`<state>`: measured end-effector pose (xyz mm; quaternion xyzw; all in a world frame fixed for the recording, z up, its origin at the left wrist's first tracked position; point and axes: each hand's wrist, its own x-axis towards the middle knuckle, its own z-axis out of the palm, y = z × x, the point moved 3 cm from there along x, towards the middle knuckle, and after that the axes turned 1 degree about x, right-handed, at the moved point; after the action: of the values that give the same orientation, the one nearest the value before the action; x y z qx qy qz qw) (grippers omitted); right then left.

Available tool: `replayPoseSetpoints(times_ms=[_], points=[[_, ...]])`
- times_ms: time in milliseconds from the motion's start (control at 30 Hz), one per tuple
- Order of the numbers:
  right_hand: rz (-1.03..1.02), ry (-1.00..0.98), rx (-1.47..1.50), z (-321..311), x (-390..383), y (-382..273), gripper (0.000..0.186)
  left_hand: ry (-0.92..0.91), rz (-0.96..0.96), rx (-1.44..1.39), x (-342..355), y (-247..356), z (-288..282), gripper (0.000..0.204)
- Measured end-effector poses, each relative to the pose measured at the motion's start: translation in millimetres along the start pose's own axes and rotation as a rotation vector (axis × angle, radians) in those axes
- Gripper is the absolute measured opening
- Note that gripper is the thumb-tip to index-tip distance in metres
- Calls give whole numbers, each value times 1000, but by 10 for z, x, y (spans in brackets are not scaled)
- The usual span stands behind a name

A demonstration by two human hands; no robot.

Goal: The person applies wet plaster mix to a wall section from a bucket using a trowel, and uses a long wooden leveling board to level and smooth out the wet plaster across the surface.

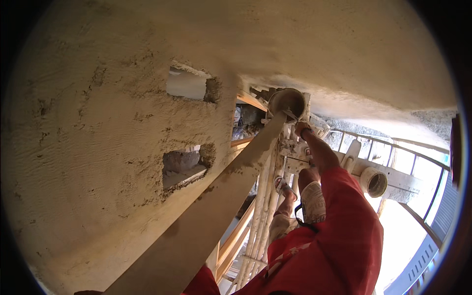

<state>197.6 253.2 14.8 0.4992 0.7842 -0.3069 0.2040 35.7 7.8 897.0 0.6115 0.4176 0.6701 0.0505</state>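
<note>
A long, flat, plaster-smeared straightedge board (211, 201) slants across from the lower left. Its far end reaches the mouth of a round bucket (279, 101). At the bottom edge, a dark sliver of my left hand (89, 292) shows against the board's near end; most of that hand is hidden. My right hand (303, 129) is closed beside the bucket, at the end of my outstretched arm. A small trowel blade (290, 114) shows at the bucket's mouth, in line with that hand; its handle is covered by my fingers.
The wet plastered wall (113, 147) on the left has two rough square openings. Below me are scaffold poles (263, 211) and planks, with my sandalled feet on them. A second round container (373, 182) sits at right by a beam (400, 184). A curved railing (423, 156) runs beyond.
</note>
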Motion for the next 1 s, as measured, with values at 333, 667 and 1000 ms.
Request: replayPoseSetpoints(times_ms=[333, 667, 1000], points=[[-265, 358, 665, -1934, -1981, -808, 44, 49, 22, -54, -141, -97, -261, 37], [-475, 281, 587, -1892, -2654, -1046, 45, 41, 44, -196, -24, -113, -284, 24], [-265, 166, 438, -2840, -2370, -713, 44, -190, 238, -763, 286, -376, -349, 21]])
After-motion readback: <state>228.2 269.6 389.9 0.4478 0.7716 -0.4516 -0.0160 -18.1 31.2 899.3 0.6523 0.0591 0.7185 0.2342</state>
